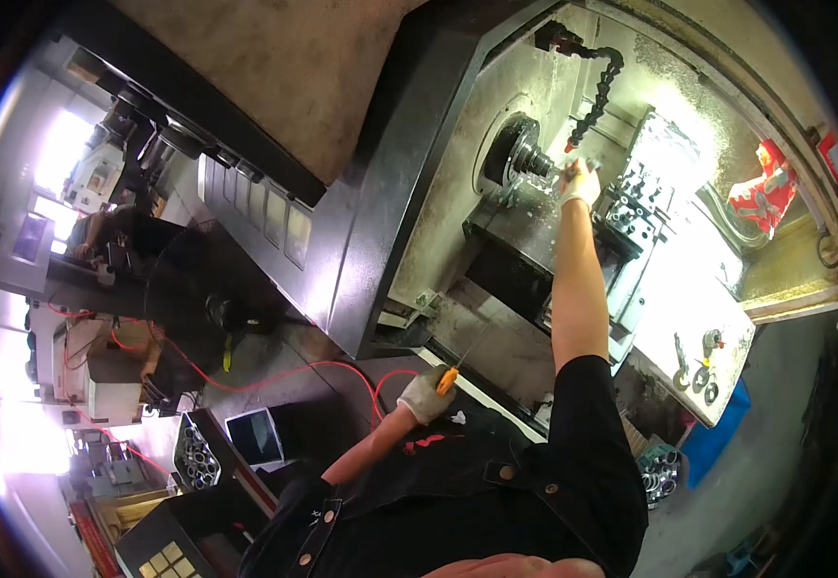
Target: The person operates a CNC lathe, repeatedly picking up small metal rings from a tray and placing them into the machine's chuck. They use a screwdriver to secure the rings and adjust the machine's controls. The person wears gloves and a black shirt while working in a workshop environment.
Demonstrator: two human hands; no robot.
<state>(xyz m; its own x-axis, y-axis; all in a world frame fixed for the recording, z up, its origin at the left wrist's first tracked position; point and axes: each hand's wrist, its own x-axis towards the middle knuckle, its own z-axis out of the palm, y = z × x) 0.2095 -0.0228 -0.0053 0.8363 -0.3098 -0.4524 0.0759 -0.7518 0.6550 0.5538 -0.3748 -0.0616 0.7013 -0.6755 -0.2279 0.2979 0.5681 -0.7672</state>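
My left hand (423,395), in a pale work glove, is closed round an orange air blow gun (447,381) in front of my body. Its thin nozzle points up toward the machine opening. Inside the lathe, my right arm stretches out to the spindle, and my gloved right hand (581,181) is closed beside the chuck (518,152). A stepped metal piece (538,166) sticks out of the chuck toward my fingers. Whatever those fingers hold is too small and glared to make out. Just above them hangs the red tip of a black jointed coolant hose (596,99).
Right of my hand stands a tool block (637,207) with several dark holders. A bright white panel (679,328) carries rings and small tools. A red-and-white bag (764,188) hangs farther right. A red hose (289,368) crosses the left; a tray of metal rings (196,455) stands low.
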